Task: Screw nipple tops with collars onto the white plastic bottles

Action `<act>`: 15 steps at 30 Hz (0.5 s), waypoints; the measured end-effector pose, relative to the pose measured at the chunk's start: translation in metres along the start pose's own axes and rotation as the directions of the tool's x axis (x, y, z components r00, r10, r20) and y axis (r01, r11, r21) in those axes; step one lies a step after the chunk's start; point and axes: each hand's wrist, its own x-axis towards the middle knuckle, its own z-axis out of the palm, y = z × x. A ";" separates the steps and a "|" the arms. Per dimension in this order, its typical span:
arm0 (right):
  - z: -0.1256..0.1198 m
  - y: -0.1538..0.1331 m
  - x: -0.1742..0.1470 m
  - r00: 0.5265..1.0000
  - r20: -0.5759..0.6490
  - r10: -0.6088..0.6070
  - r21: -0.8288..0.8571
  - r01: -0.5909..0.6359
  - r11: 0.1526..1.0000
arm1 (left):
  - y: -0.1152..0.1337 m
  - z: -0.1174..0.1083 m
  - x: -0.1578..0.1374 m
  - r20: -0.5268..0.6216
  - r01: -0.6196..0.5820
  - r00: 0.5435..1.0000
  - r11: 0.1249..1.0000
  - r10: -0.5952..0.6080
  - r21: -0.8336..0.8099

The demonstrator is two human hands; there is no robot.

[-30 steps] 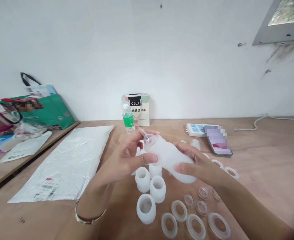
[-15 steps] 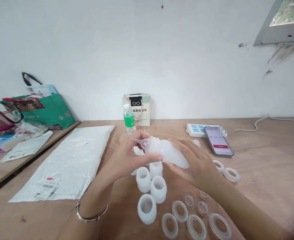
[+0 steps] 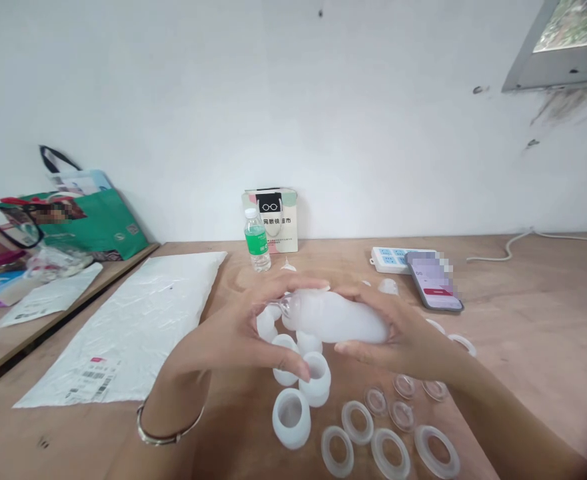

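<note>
A white baby bottle (image 3: 340, 319) with a clear teat (image 3: 284, 305) lies sideways in the air, teat to the left. My right hand (image 3: 398, 327) is wrapped round its base end. My left hand (image 3: 258, 327) is spread around the teat end, thumb dropped well clear below and fingers stretched along the upper side; whether those fingertips touch is hard to tell. Below stand several white open-necked bottles (image 3: 292, 419), some partly hidden by my left hand. Several translucent rings (image 3: 358, 423) and small clear discs (image 3: 402, 415) lie near my right forearm.
A white mailing bag (image 3: 128, 327) lies on the left. At the back are a water bottle (image 3: 257, 243) and a paper bag (image 3: 283, 227). A phone (image 3: 433, 283) leans on a power strip (image 3: 390, 260) at right. A green bag (image 3: 98, 223) stands far left.
My left hand has loosened from the collar by the teat, its thumb moving down and away. My right hand has shifted to the base end, and the bottle is more level.
</note>
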 end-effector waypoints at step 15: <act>-0.003 0.003 -0.001 0.997 -0.079 -0.014 -0.022 0.012 1.000 | -0.001 0.006 0.002 -0.121 0.037 0.992 0.999 -0.037 0.002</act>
